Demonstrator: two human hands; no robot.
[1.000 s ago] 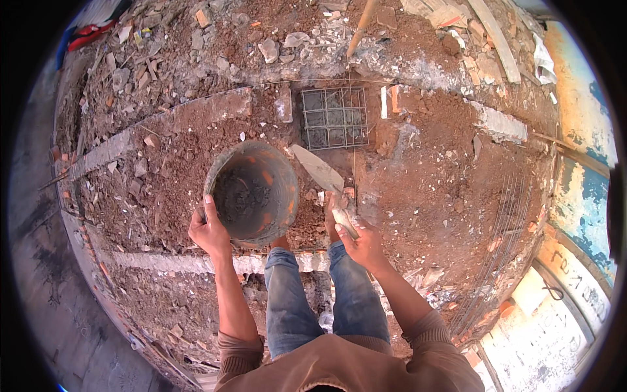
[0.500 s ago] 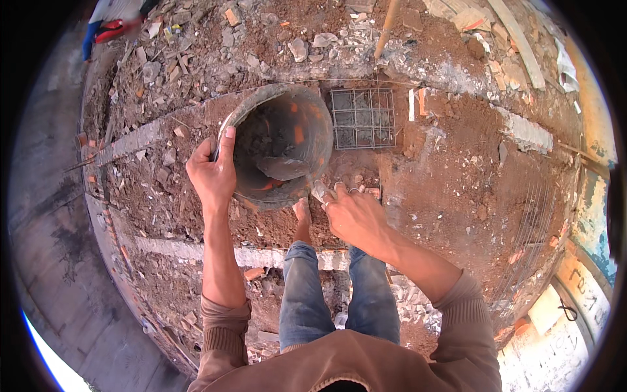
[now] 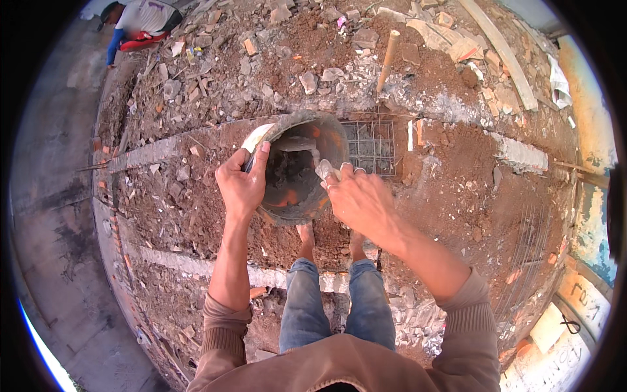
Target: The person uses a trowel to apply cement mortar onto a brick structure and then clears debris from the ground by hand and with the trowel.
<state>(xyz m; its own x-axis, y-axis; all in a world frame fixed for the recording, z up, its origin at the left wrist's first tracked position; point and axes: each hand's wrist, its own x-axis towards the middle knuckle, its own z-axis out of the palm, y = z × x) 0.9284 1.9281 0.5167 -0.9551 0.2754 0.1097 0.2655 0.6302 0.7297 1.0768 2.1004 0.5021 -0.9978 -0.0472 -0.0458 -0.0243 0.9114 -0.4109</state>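
Observation:
My left hand point(image 3: 243, 179) grips the left rim of a mortar-smeared bucket point(image 3: 334, 138), thumb over the edge. The bucket is tilted, its mouth facing me, and it covers the left part of a square steel rebar grid point(image 3: 382, 149). Grey wet mortar point(image 3: 289, 175) coats the inside, with orange patches showing through. My right hand, a ring on one finger, is closed round the handle of a trowel point(image 3: 297, 144). Its blade lies inside the bucket near the far wall. Grey material shows between the grid's bars.
Beyond the grid a wooden stake point(image 3: 388, 62) stands in rubble-strewn soil. A string line runs across near it. Concrete strips cross the ground, and my bare feet point(image 3: 305, 240) are on soil below the bucket. A long plank point(image 3: 499, 52) lies far right. Another person point(image 3: 140, 26) crouches far left.
The bucket has shifted right, over part of the rebar grid, and tips more. My right hand has swung the trowel blade from the bucket's near side to its far side.

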